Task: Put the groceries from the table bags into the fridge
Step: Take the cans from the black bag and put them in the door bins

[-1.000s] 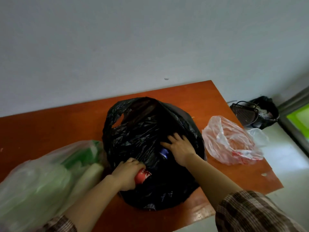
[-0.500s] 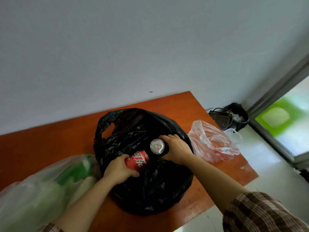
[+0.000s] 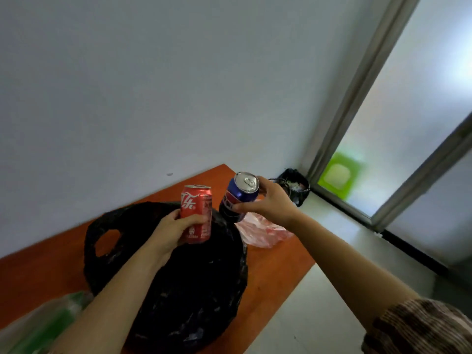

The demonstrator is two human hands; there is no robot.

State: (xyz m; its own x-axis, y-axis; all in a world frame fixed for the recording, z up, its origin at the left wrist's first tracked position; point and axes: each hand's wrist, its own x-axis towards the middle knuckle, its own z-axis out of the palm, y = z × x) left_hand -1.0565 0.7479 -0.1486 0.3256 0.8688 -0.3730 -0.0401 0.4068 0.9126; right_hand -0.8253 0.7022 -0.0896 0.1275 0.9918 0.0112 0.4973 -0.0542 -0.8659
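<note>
So | left hand [image 3: 169, 232] gripping red can [image 3: 196, 213] | right hand [image 3: 268, 201] clutching blue can [image 3: 238, 196] | both above black bag [image 3: 194, 290]

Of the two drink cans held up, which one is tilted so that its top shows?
The blue metal can in the right hand: it leans toward the camera, showing its silver lid and pull tab. The red metal can in the left hand stands upright.

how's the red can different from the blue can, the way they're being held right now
The red aluminium soda can stands upright in the left hand; the blue aluminium soda can tilts, its silver top facing the camera, in the right hand. The red can is gripped low on its body, the blue can near its top. Both are lifted above the black plastic bag.
</note>
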